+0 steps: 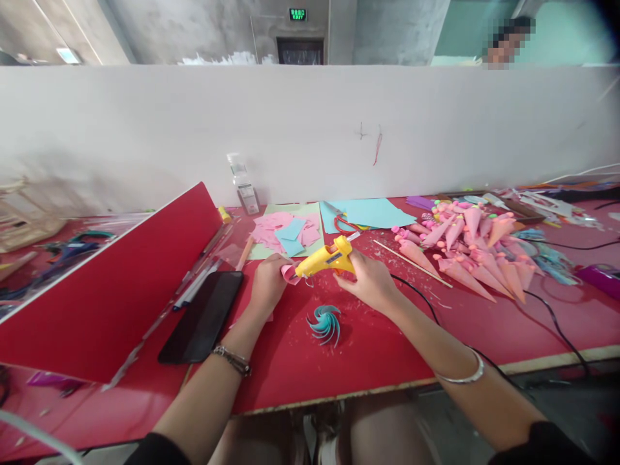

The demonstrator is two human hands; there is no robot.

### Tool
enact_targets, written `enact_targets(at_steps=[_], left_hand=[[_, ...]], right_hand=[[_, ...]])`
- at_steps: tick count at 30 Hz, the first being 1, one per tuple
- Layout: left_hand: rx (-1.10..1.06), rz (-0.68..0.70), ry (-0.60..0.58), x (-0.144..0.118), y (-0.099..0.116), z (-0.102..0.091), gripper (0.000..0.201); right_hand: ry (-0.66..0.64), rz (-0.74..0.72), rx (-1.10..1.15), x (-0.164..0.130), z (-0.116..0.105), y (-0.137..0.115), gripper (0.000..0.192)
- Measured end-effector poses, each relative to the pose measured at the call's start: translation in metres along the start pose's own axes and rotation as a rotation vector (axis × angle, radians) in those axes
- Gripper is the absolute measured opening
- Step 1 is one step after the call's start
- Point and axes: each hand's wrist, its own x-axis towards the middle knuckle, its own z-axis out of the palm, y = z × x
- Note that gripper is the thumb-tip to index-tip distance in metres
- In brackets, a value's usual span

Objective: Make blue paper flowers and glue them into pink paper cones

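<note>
Single head-worn view, facing forward and down, close over the red table [368, 361], white partition [310, 129] behind

Yellow glue gun [325, 258] lying level, nozzle touching a small curled pink paper piece [289, 274], mid red surface [387, 342].

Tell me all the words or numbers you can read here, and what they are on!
"EXIT": on the green sign above the dark doorway at the top; the line of characters above that word is too small to read.
Label on the clear bottle by the white wall: blurred, unreadable.
Dark mark on the yellow glue gun in the right hand: too small to read.
Nothing else carries readable writing.
</note>
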Motion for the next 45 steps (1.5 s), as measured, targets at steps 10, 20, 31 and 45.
enact_targets(at_steps=[10, 20, 31, 45], left_hand=[[0.088, -0.038, -0.022, 0.0, -0.004, 0.001, 0.016], [0.193, -0.086, -0.043, -0.001, -0.004, 0.0, 0.017], [0.298, -0.151, -0.076, -0.002, -0.002, 0.0, 0.021], [0.341, -0.132, -0.111, 0.0, 0.002, 0.0, 0.016]], right_hand=[[-0.116, 0.012, -0.097, 0.002, -0.007, -0.003, 0.025], [-0.168, 0.016, -0.103, 0.004, -0.015, -0.005, 0.031], [-0.133, 0.04, -0.116, 0.004, -0.015, -0.005, 0.03], [0.118, -0.01, -0.069, 0.002, -0.009, 0.001, 0.034]])
